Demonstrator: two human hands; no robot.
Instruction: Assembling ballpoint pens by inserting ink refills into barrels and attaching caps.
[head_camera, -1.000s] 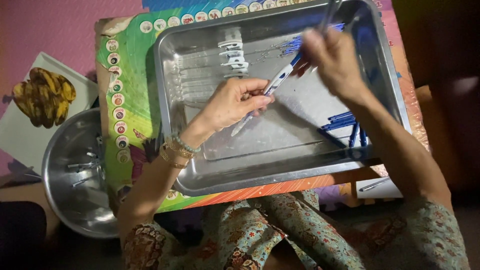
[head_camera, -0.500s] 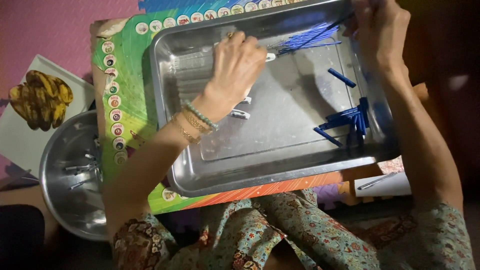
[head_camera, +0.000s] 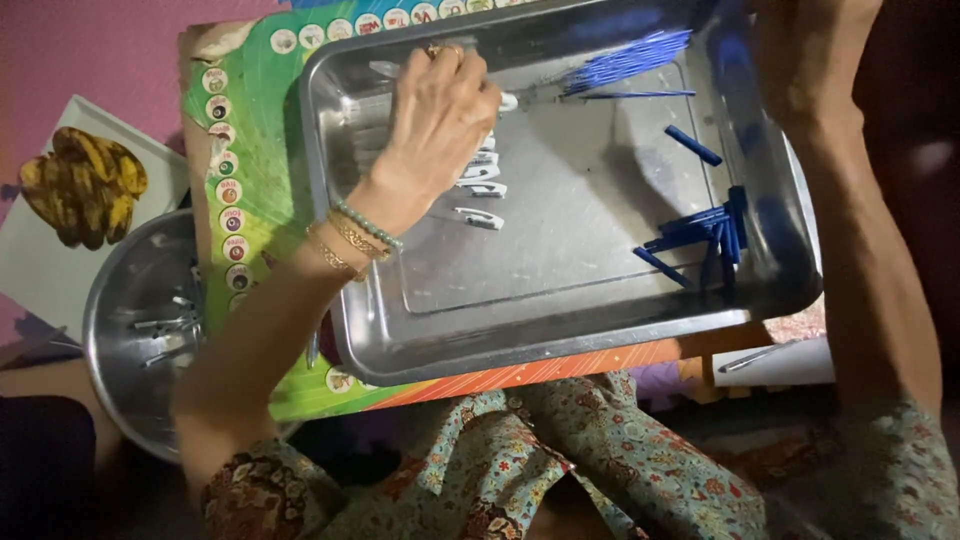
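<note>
My left hand (head_camera: 440, 120) reaches into the upper left of a rectangular steel tray (head_camera: 560, 345). Its fingers are curled over a white pen piece (head_camera: 507, 101) whose tip sticks out by the thumb. More small white pieces (head_camera: 482, 190) lie just below that hand. My right hand (head_camera: 805, 45) is at the tray's top right corner, cut off by the frame edge, so its fingers are hidden. A bundle of thin blue sticks (head_camera: 625, 65) lies along the far wall. One blue cap (head_camera: 693, 145) lies alone, and a pile of blue caps (head_camera: 700, 235) sits at the right wall.
The tray rests on a colourful printed board (head_camera: 255, 130) over my lap. A round steel bowl (head_camera: 130, 330) with several small parts stands at the lower left. Bananas (head_camera: 85, 185) lie on a white plate beyond it. A white flat object (head_camera: 775, 362) lies at the lower right.
My left hand moved from the tray's middle to its upper left corner. My right hand rose toward the top right and out past the frame edge. The pen held between both hands is gone.
</note>
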